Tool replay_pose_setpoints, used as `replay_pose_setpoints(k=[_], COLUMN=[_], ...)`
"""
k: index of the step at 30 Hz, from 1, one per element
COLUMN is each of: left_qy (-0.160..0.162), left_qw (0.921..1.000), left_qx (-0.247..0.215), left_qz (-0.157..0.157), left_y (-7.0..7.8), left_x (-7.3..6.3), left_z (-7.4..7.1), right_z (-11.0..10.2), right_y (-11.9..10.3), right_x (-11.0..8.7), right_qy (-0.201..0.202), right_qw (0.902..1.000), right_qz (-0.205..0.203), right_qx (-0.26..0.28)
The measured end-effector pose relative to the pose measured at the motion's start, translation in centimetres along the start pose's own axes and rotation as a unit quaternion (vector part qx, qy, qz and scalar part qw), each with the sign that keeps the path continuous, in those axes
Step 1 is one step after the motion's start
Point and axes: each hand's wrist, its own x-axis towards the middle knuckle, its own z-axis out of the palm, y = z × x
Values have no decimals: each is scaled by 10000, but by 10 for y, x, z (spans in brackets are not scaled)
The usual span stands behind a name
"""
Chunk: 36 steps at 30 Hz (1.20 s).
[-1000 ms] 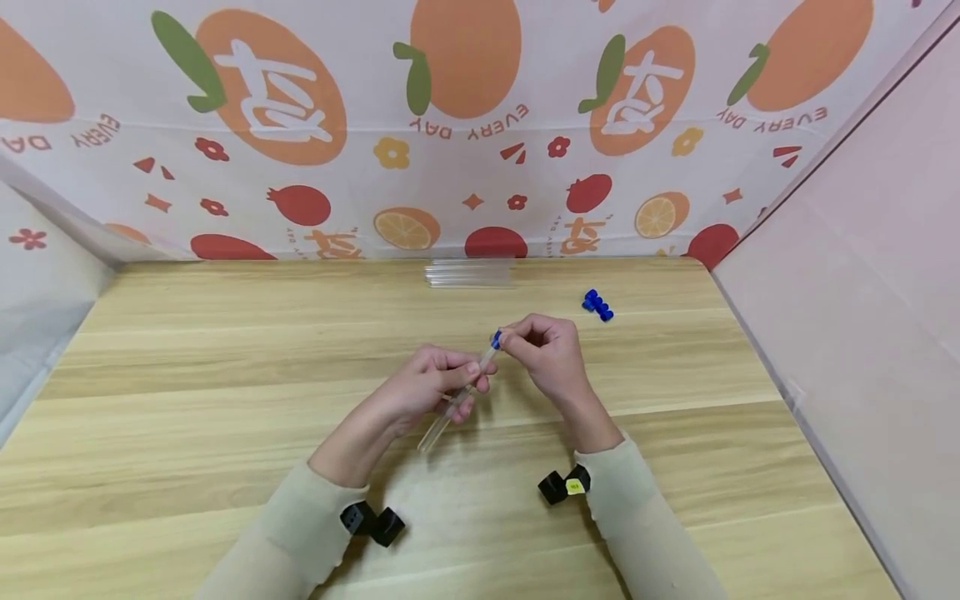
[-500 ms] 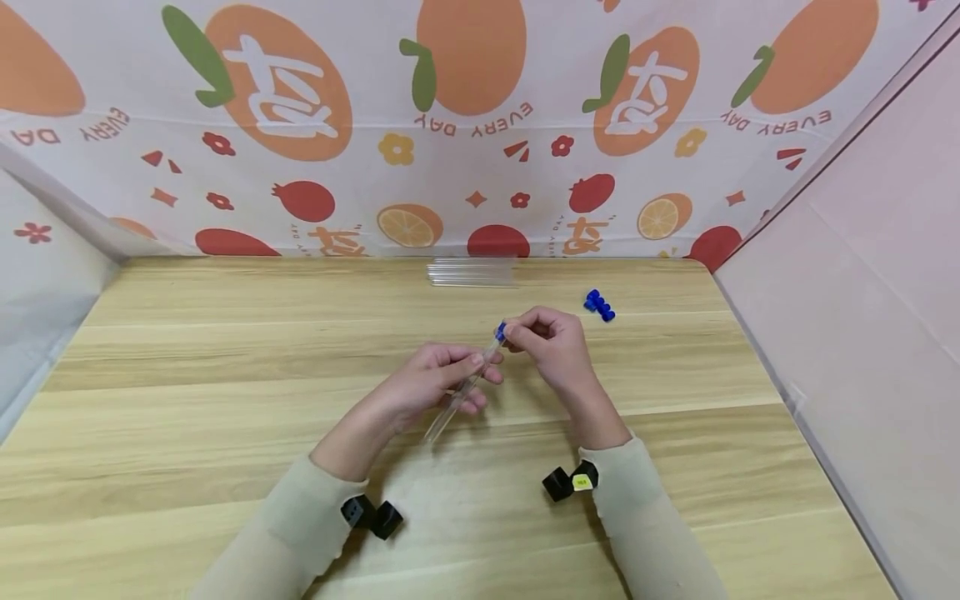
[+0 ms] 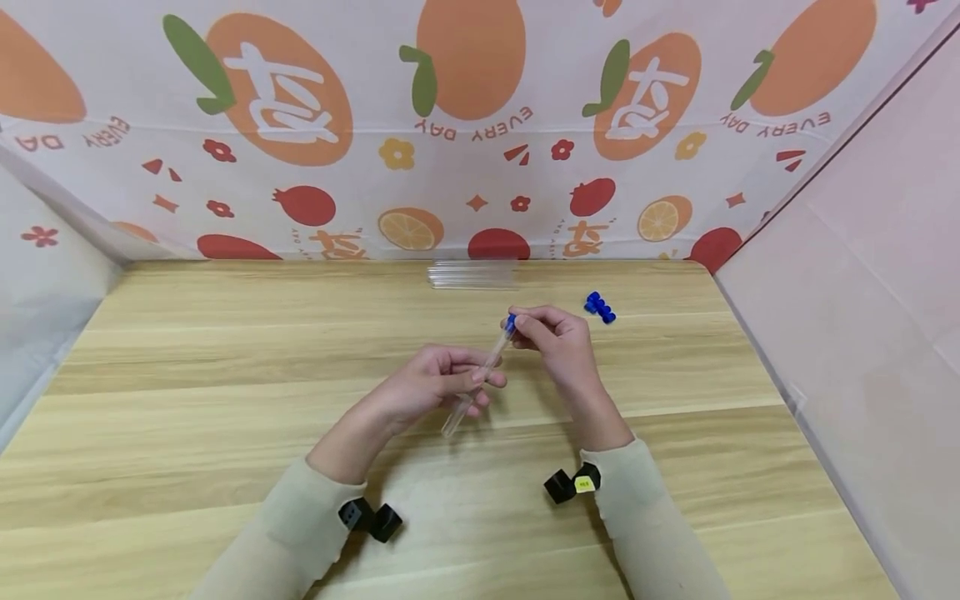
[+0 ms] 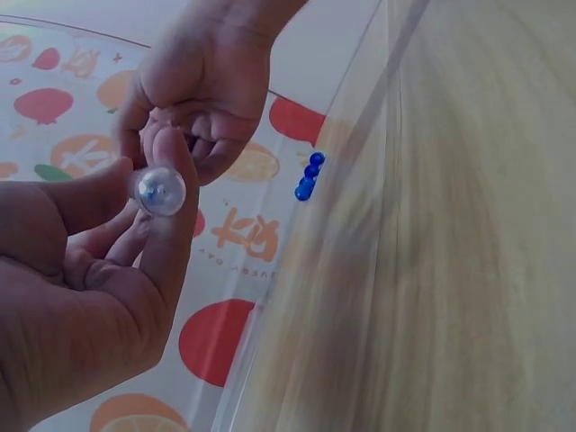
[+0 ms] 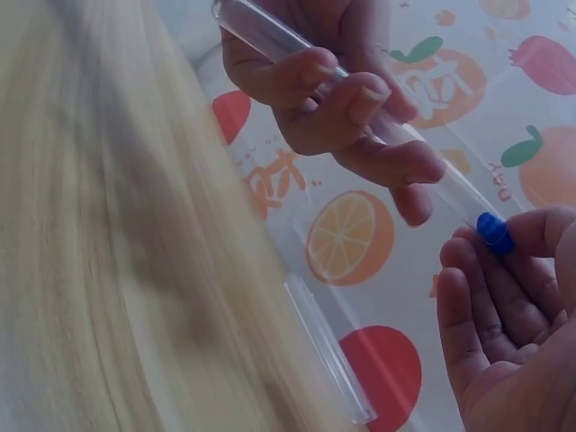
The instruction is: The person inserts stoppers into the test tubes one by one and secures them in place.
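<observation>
My left hand (image 3: 442, 382) pinches a clear test tube (image 3: 492, 358) between thumb and fingers, above the table. The tube slants, its rounded bottom toward me and its top toward my right hand (image 3: 558, 337). At that top is a blue cap (image 3: 512, 323), which my right thumb and fingers pinch. The right wrist view shows the cap (image 5: 494, 233) at the tube's end, with the left fingers wrapped along the tube (image 5: 279, 36). From the left wrist view the tube's round end (image 4: 161, 191) faces the camera.
Several clear tubes (image 3: 472, 274) lie side by side at the table's back edge. Several blue caps (image 3: 600, 307) are clustered at the back right. A fruit-patterned cloth (image 3: 360, 183) rises behind the wooden table (image 3: 225, 375).
The tube has shifted slightly up and right in the head view, along with both hands. More of the blue cap shows beside the right fingertips now. The loose caps and tubes stay put.
</observation>
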Motion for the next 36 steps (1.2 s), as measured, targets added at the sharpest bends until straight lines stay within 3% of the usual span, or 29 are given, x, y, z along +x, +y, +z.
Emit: replay_pose_setpoints(k=[7, 17, 23, 29, 36], left_qy=[118, 148, 441, 699, 541], left_qw=[9999, 9998, 9985, 9968, 9982], left_qx=[-85, -121, -317, -392, -69], left_qz=[27, -1, 9, -73, -235], left_y=[0, -2, -3, -6, -7], left_x=[3, 3, 2, 1, -3], left_z=[3, 0, -4, -13, -24], right_z=[1, 0, -2, 2, 8], right_y=[0, 1, 2, 5, 11], right_x=[0, 0, 1, 0, -4], right_qy=[-72, -344, -484, -1145, -1870], right_qw=[9985, 9891, 9861, 9780, 9633], right_qz=[253, 784, 1133, 1608, 1903], right_qx=[488, 1200, 1112, 668, 297])
